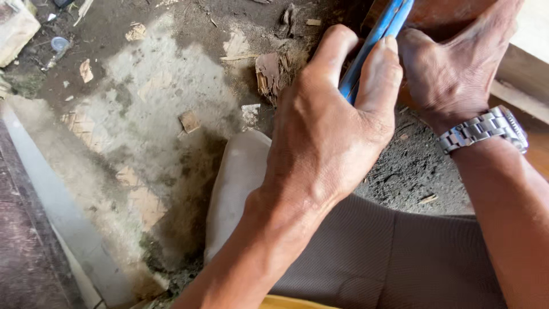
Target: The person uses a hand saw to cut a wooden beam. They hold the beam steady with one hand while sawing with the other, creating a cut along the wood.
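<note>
My left hand (331, 126) is closed around the blue handles of a tool (382, 30) that rises toward the top edge. My right hand (452, 63), with a metal wristwatch (486, 129) on its wrist, grips the same tool just to the right, against a reddish-brown wooden piece (440, 11). The tool's working end is hidden behind the hands. My leg in brown trousers (389, 257) and a pale shoe (237, 183) lie below the hands.
The ground is dirty concrete (148, 114) strewn with wood chips and scraps (267, 71). A wooden board (523, 97) runs at the right edge. A pale ledge (51, 200) slants along the lower left. A small bottle cap (59, 43) lies top left.
</note>
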